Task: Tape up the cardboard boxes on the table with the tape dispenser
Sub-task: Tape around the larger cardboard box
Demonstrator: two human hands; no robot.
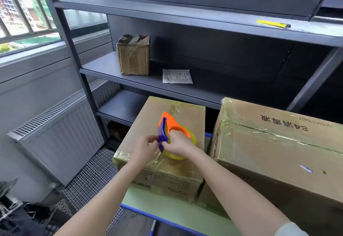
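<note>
Background, upper left of the frame: a barred window, with a ribbed radiator (61, 133) below it at lower left. A dark metal shelving unit (167, 12) fills the centre and right. Its middle shelf carries a small taped carton (133, 55) and a printed sheet (177, 76), and a yellow tool (272, 24) lies on the shelf above.

Foreground: a green-topped table (167, 208) bears two cardboard boxes standing just beside each other. The smaller box (148, 120) stands at the centre of the frame and the larger box (278, 152) at the right. Both already show clear film across their tops.

The left hand (146, 146) pinches at the blue cutter end of the tape dispenser (170, 122). Whether its fingertips hold loose tape or only the plastic cannot be told. The right hand (178, 144) grasps the dispenser's orange body, with its fingers curled into the ring that carries the yellow tape roll (193, 139).

The dispenser sits over the near part of the smaller box's top, directly ahead of both hands. Its long axis runs from the lower frame toward the upper frame, roughly along the film strip down the middle of that top. The orange nose points away from the person.

Judgement: the coming stroke depends on this alignment. A pull along the axis would lay tape on the central seam. The larger box, lying toward the right of the frame, is nearer the right hand.
</note>
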